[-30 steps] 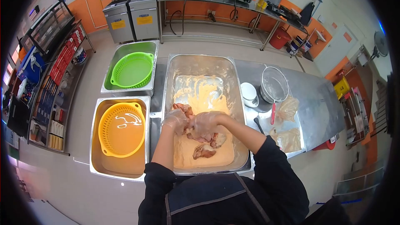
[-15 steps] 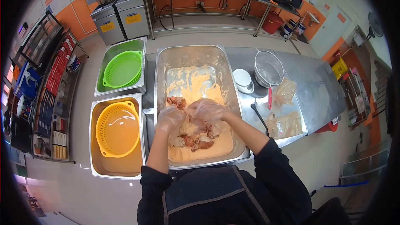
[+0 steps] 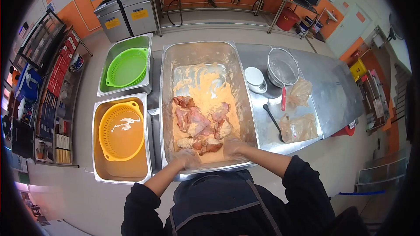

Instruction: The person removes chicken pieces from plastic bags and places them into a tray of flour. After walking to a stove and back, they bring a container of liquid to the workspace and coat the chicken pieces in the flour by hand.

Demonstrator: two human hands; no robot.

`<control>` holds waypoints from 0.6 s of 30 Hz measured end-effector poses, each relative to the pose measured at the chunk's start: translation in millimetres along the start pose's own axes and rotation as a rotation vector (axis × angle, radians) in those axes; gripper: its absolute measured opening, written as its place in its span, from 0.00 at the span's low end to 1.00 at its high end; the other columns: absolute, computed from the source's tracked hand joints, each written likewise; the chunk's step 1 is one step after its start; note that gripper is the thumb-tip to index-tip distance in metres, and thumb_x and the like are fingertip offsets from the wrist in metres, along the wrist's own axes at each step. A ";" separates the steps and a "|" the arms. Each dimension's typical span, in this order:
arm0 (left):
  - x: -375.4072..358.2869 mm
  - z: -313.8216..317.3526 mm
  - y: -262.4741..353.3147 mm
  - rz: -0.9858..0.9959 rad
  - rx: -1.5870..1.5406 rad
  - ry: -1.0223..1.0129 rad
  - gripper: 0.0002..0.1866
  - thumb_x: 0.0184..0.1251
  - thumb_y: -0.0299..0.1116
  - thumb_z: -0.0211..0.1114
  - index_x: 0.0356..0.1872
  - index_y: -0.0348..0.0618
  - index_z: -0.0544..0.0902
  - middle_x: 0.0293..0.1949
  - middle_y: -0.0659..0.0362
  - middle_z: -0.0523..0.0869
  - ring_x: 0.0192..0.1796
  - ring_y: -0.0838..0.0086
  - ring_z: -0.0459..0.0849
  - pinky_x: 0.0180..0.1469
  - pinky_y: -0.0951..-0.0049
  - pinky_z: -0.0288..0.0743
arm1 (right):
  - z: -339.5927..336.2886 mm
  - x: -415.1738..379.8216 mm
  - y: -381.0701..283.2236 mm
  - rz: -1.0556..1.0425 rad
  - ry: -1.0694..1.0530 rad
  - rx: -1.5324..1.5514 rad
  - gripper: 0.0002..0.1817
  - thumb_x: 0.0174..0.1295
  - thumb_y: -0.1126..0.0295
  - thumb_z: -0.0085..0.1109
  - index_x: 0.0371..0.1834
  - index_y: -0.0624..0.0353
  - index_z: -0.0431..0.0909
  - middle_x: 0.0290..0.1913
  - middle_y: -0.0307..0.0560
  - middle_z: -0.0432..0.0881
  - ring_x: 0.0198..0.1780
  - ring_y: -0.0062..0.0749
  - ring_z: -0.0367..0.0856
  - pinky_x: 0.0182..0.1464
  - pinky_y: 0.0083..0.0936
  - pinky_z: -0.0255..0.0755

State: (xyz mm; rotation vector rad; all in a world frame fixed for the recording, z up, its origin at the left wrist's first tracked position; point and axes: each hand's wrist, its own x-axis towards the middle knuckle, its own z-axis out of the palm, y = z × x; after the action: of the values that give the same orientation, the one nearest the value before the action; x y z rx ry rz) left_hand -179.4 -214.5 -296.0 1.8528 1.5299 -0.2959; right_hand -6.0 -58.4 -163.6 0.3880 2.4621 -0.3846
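Observation:
Raw chicken pieces (image 3: pixel 199 122), some dusted with coating, lie in a pale orange flour mix (image 3: pixel 203 78) inside a deep steel tray (image 3: pixel 165 74). My left hand (image 3: pixel 189 159), in a clear plastic glove, is down in the flour at the tray's near left, just below the chicken. My right hand (image 3: pixel 235 146), gloved likewise, is low in the flour at the near right, beside a coated piece. Flour and the blur of the gloves hide the fingers of both hands, so their grip does not show.
Left of the tray stand a green basket (image 3: pixel 127 67) and a yellow basket (image 3: pixel 121 131), each in a steel pan. On the right are a white scale (image 3: pixel 254 78), a red-handled sieve (image 3: pixel 283 67), a black utensil (image 3: pixel 274 123) and plastic bags (image 3: pixel 299 127).
Both hands have moved from above the chicken in the middle to the tray's near end, down into the flour. The chicken pieces are now uncovered and spread out. The camera view has shifted slightly.

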 end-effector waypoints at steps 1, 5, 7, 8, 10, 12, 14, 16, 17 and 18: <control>13.3 17.2 -11.8 0.125 -0.021 0.042 0.18 0.54 0.41 0.59 0.42 0.43 0.85 0.49 0.55 0.84 0.50 0.65 0.82 0.50 0.69 0.76 | -10.1 -5.3 -2.4 -0.128 -0.023 -0.082 0.13 0.49 0.63 0.56 0.24 0.61 0.84 0.29 0.54 0.83 0.36 0.40 0.83 0.36 0.34 0.74; -5.8 -40.8 16.0 0.069 0.065 -0.081 0.10 0.56 0.32 0.58 0.39 0.49 0.81 0.39 0.56 0.83 0.42 0.62 0.83 0.45 0.70 0.77 | -19.5 7.6 -14.0 -0.259 -0.247 -0.286 0.12 0.53 0.75 0.46 0.28 0.61 0.83 0.29 0.53 0.84 0.32 0.44 0.84 0.30 0.35 0.74; -25.6 -70.9 32.1 0.042 -0.010 -0.067 0.09 0.55 0.29 0.58 0.37 0.52 0.80 0.36 0.56 0.82 0.39 0.61 0.83 0.42 0.70 0.77 | 3.5 11.3 -17.6 0.017 0.021 0.862 0.11 0.56 0.75 0.47 0.36 0.62 0.81 0.37 0.51 0.84 0.34 0.40 0.84 0.29 0.34 0.74; -36.9 -81.7 38.1 0.033 -0.108 -0.024 0.09 0.54 0.28 0.59 0.37 0.53 0.79 0.35 0.57 0.82 0.38 0.60 0.83 0.41 0.70 0.77 | 13.7 20.6 -18.5 0.154 0.039 1.246 0.11 0.58 0.75 0.46 0.38 0.60 0.81 0.35 0.48 0.82 0.32 0.37 0.81 0.27 0.33 0.72; -60.7 -88.5 38.9 0.046 -0.419 0.200 0.12 0.51 0.28 0.62 0.39 0.54 0.79 0.37 0.57 0.82 0.40 0.61 0.82 0.39 0.70 0.76 | 32.7 47.1 -20.4 0.429 0.052 1.830 0.11 0.61 0.74 0.44 0.39 0.57 0.79 0.27 0.40 0.76 0.26 0.27 0.74 0.23 0.29 0.65; -76.5 -86.8 36.3 0.121 -0.467 0.424 0.15 0.52 0.29 0.64 0.43 0.53 0.79 0.40 0.59 0.82 0.43 0.65 0.81 0.39 0.71 0.75 | 7.0 36.8 -26.8 0.549 0.047 2.119 0.11 0.63 0.74 0.43 0.41 0.58 0.77 0.26 0.38 0.75 0.25 0.26 0.72 0.24 0.27 0.64; -92.1 -110.4 48.5 -0.080 -0.779 0.505 0.18 0.55 0.31 0.64 0.49 0.51 0.76 0.41 0.61 0.81 0.44 0.71 0.79 0.40 0.73 0.74 | -69.2 -31.5 -46.8 0.512 0.167 2.322 0.11 0.63 0.74 0.42 0.45 0.62 0.74 0.38 0.44 0.81 0.33 0.33 0.78 0.33 0.30 0.73; -107.4 -156.5 68.6 -0.401 -1.230 0.469 0.18 0.58 0.34 0.64 0.49 0.47 0.75 0.39 0.62 0.80 0.41 0.76 0.78 0.40 0.75 0.72 | -51.9 -16.4 -19.6 0.439 0.243 2.021 0.08 0.62 0.69 0.45 0.40 0.55 0.74 0.31 0.39 0.77 0.28 0.29 0.74 0.26 0.29 0.65; -108.8 -164.4 67.5 -0.467 -1.332 0.489 0.16 0.59 0.37 0.64 0.47 0.45 0.75 0.37 0.62 0.80 0.39 0.77 0.77 0.40 0.76 0.71 | -47.7 -15.7 -16.5 0.410 0.304 1.890 0.08 0.62 0.67 0.46 0.39 0.53 0.74 0.30 0.38 0.76 0.28 0.28 0.73 0.25 0.29 0.64; -101.3 -154.7 44.5 -0.325 -1.187 0.592 0.13 0.61 0.40 0.63 0.41 0.42 0.77 0.32 0.61 0.80 0.36 0.77 0.76 0.42 0.76 0.70 | -47.0 -17.2 -15.6 0.392 0.364 1.755 0.08 0.61 0.66 0.46 0.39 0.52 0.74 0.29 0.37 0.75 0.27 0.27 0.73 0.25 0.29 0.63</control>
State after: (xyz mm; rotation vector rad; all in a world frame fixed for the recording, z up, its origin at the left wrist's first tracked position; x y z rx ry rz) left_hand -205.1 -195.5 -108.5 0.7411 1.7648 0.9203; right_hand -23.1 -59.0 -114.1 1.6245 1.5491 -2.3328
